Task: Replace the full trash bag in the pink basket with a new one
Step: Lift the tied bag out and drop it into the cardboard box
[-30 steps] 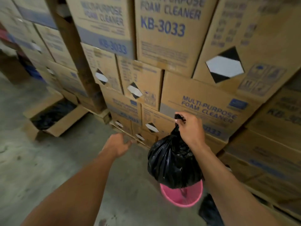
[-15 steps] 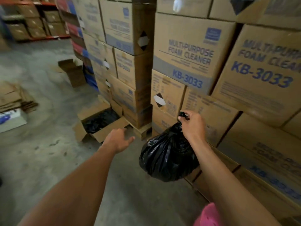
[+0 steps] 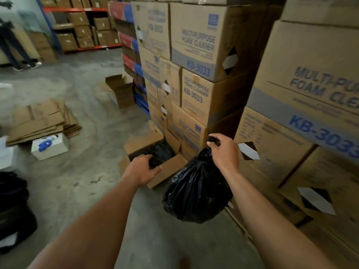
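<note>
Your right hand [image 3: 224, 151] has its fingers curled tight around the knotted neck of the full black trash bag [image 3: 196, 193], which hangs clear of the concrete floor [image 3: 81, 183] just beside the stacked foam cleaner cartons [image 3: 196, 90]. Your left hand [image 3: 142, 169] is loosely spread, fingertips over the near flap of the open cardboard box [image 3: 167, 169] on the floor, black plastic visible inside; contact uncertain.

Glossy black bag [image 3: 196, 193], brown cartons [image 3: 213, 98] printed blue, grey floor [image 3: 87, 90], orange shelving [image 3: 77, 10], possibly red-and-blue boxes [image 3: 129, 40].
</note>
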Tool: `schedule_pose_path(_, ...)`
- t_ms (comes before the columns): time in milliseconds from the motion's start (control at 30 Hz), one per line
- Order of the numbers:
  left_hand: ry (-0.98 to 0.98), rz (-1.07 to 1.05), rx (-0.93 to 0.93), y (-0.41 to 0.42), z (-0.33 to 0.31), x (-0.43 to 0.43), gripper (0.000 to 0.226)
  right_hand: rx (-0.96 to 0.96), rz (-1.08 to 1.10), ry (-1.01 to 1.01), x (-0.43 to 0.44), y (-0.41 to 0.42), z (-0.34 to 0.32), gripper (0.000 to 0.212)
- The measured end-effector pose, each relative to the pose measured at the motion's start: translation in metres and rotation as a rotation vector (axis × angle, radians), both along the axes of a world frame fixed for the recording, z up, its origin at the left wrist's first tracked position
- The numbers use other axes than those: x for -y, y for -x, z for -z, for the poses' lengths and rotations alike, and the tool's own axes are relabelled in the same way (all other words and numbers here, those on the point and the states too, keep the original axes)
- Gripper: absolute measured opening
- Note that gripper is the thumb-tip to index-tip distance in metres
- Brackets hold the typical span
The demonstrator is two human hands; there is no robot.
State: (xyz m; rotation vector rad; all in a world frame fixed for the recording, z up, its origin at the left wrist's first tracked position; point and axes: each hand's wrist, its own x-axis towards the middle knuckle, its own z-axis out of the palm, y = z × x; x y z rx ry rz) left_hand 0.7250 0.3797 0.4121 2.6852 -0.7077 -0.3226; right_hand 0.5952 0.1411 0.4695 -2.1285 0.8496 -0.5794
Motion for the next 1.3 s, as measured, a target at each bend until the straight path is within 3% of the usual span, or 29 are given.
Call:
schedule_pose_path(267,-0.025,-0.067,-0.011,-0.146,0.032,0.002,0.078,-0.022,-0.092,-0.076,0.011,-0.166,0.04,0.026)
schedule_pose_path(567,-0.022,-0.083,-0.093,-0.307,0.08,0.013,0.074,-0.014,-0.002,-0.176,0.025,-0.344,0.084,0.021)
schedule_pose_path(933,-0.1,0.131,-0.187,-0.542,0.228,0.045,0.077,-0.057,0.312,-0.271,0.05,-0.544,0.22,0.022)
schedule_pose_path(1300,-0.167,0.13,-0.252,-0.645,0.377,0.075,0.084,-0.021,0.43,-0.232,0.071,-0.679,0.36,0.024)
